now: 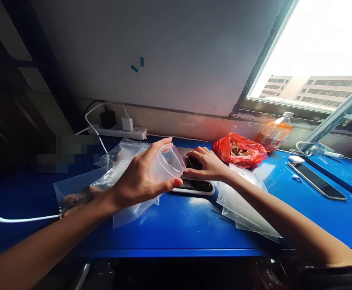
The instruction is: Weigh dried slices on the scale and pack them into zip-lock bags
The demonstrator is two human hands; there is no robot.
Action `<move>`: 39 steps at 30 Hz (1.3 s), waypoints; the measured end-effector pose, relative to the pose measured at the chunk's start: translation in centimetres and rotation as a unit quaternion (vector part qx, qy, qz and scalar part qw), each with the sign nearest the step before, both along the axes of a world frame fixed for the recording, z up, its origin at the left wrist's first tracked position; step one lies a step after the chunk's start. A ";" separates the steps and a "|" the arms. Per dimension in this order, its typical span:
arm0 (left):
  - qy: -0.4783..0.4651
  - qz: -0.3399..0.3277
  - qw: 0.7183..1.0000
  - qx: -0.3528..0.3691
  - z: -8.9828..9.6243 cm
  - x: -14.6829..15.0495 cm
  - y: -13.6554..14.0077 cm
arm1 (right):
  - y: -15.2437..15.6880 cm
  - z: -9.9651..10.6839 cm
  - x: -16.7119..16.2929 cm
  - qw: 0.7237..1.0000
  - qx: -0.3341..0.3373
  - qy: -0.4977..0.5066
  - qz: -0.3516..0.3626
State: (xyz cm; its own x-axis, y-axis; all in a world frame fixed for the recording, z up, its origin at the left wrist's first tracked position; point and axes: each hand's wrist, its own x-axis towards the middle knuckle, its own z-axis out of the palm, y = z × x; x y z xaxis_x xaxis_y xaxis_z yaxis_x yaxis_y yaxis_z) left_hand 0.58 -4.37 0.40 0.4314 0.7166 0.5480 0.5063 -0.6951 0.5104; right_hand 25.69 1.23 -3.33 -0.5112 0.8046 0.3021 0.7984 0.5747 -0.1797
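While the left hand [142, 177] holds the bag [161, 167] open, keep the right hand [208, 164], grasping a dark piece [195, 163], steady.

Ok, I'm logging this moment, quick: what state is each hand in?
Left hand: holding a clear bag, its mouth open.
Right hand: curled around a dark item at the scale; whether gripped, can't tell.

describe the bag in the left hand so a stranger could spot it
On the blue table, find the scale near the middle. By its left side, the left hand holds a clear bag. Unlike the other clear bags, which lie on the table, this one is held up, its mouth spread open.
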 end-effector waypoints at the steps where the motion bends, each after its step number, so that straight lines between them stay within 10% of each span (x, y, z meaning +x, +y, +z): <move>1: -0.008 -0.003 1.000 -0.003 0.0 0.0 0.0 | 0.3 -0.2 0.0 1.000 0.008 0.017 -0.005; 9: -0.027 -0.036 0.999 -0.028 -0.7 0.5 0.0 | 0.8 -1.0 -0.4 0.990 0.072 0.099 -0.070; 17: -0.153 -0.051 0.987 0.018 -3.7 1.4 1.1 | -3.8 5.0 -4.1 0.936 -0.049 0.348 -0.030; 31: -0.168 -0.003 0.984 0.061 -3.5 1.5 1.3 | -6.0 6.5 -8.2 0.910 -0.130 0.393 0.035; 39: -0.107 0.059 0.990 0.074 -2.1 1.6 0.6 | -7.7 6.9 -7.3 0.945 -0.026 0.312 0.095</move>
State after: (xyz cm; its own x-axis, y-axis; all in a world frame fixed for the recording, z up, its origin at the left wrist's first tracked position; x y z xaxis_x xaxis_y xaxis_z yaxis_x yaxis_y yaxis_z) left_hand 2.14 -3.73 -1.67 0.2124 0.6595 0.7210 0.4795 -0.7133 0.5112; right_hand 18.43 -6.48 3.55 -0.3833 0.7389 0.5542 0.4114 0.6738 -0.6138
